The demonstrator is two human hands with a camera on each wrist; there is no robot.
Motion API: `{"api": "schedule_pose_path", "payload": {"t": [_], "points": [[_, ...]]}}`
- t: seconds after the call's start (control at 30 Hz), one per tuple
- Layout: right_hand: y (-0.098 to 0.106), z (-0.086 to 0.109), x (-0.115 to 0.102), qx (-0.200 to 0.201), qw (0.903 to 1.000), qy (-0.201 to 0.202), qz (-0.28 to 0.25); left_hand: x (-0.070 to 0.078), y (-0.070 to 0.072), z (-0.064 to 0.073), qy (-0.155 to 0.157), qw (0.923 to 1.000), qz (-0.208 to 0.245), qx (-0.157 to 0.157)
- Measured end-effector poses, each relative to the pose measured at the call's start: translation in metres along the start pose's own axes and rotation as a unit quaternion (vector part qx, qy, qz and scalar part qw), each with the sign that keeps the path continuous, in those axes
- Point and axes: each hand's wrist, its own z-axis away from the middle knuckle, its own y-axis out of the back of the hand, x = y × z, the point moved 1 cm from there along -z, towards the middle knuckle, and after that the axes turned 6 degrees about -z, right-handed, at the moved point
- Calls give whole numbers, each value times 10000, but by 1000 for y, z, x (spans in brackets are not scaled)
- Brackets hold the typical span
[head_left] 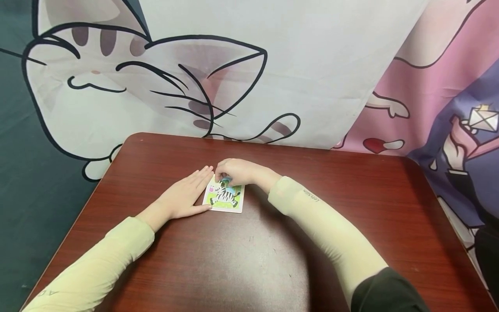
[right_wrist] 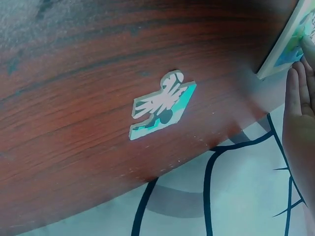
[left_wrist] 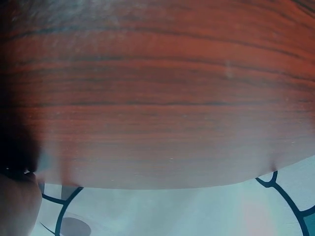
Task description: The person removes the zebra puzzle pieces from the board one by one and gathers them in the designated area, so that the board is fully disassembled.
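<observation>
A square zebra jigsaw puzzle (head_left: pixel 225 200) with a pale border lies on the table near its middle. My left hand (head_left: pixel 190 193) rests flat along the puzzle's left side, fingers straight and thumb at the lower left corner. Over the upper part of the puzzle, my right hand (head_left: pixel 237 172) bends its fingers and thumb down and pinches a puzzle piece, mostly hidden under the fingertips. In the right wrist view, a loose puzzle piece (right_wrist: pixel 162 105) with stripes and a green edge lies on the table, apart from the puzzle. The head view does not show that piece.
The brown wooden table (head_left: pixel 163 260) has rounded far corners. Behind its far edge hangs a cloth (head_left: pixel 312 78) printed with a cartoon cat, with a pink and purple printed part at the right.
</observation>
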Motion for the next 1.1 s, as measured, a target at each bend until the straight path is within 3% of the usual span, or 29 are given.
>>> {"api": "schedule_pose_path", "payload": {"t": [0.53,0.83,1.1], "points": [[4,1,0,-29,9998,170,47,2,-1,0,0,9998,149,94],[5,-3,-4,-211,9997,-13,79,1,-2,-2,24,9998,193,-6],[5,-3,-2,-116,9999,-87,23,0,-1,-1,32,9999,138,21]]}}
